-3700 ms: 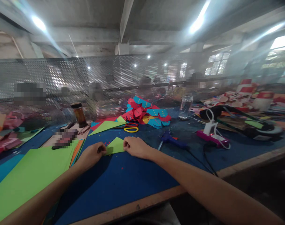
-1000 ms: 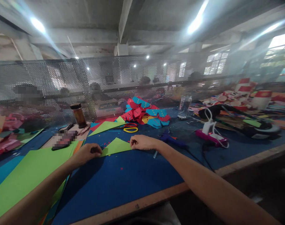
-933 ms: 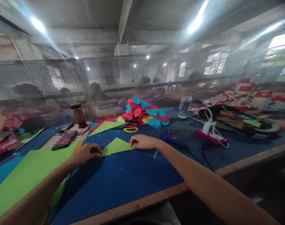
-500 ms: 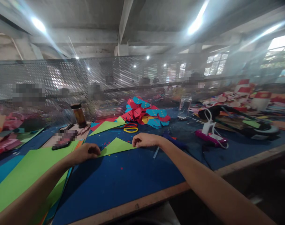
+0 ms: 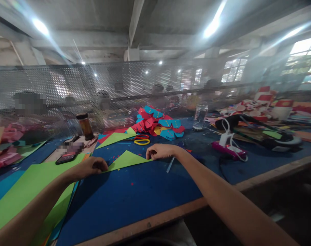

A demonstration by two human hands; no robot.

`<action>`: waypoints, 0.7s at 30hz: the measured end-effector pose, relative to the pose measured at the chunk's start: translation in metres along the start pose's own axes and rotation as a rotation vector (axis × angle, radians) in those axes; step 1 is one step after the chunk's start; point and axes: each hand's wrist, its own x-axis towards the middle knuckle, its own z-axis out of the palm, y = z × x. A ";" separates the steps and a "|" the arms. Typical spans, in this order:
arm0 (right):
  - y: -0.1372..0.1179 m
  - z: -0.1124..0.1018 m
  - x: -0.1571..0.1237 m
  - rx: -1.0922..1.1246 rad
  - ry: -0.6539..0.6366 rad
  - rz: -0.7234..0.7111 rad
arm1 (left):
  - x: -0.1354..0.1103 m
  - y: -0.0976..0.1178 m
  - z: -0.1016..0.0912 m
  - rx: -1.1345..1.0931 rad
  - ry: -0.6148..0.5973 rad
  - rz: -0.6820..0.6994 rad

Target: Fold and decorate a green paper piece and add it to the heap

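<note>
Hands (image 5: pixel 95 166) (image 5: pixel 160 151) have spread wider, curled at the green paper (image 5: pixel 127 160), its tips part-hidden, grip unclear.

A blue-topped table (image 5: pixel 114 208) with a worn brownish edge (image 5: pixel 155 222) spreads under the hands (image 5: pixel 161 151), and a perforated screen (image 5: pixel 137 80) stands beyond them. High above the hands runs a grey ceiling (image 5: pixel 94 17) with beams (image 5: pixel 136 22), lit by bright lamps (image 5: pixel 215 24); pale windows (image 5: pixel 234 70) glow beyond, to their right.

Triangular lime-green paper sheet (image 5: pixel 128 160): plain. Flat dark-blue tabletop (image 5: pixel 119 201): speckled red. Red-and-blue folded-paper heap (image 5: pixel 157 123): dotted. Looped scissor handles (image 5: pixel 142 144): red, yellow.
</note>
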 end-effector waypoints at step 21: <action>-0.022 0.009 0.007 -0.069 0.438 0.041 | -0.005 -0.004 -0.008 -0.010 -0.069 0.040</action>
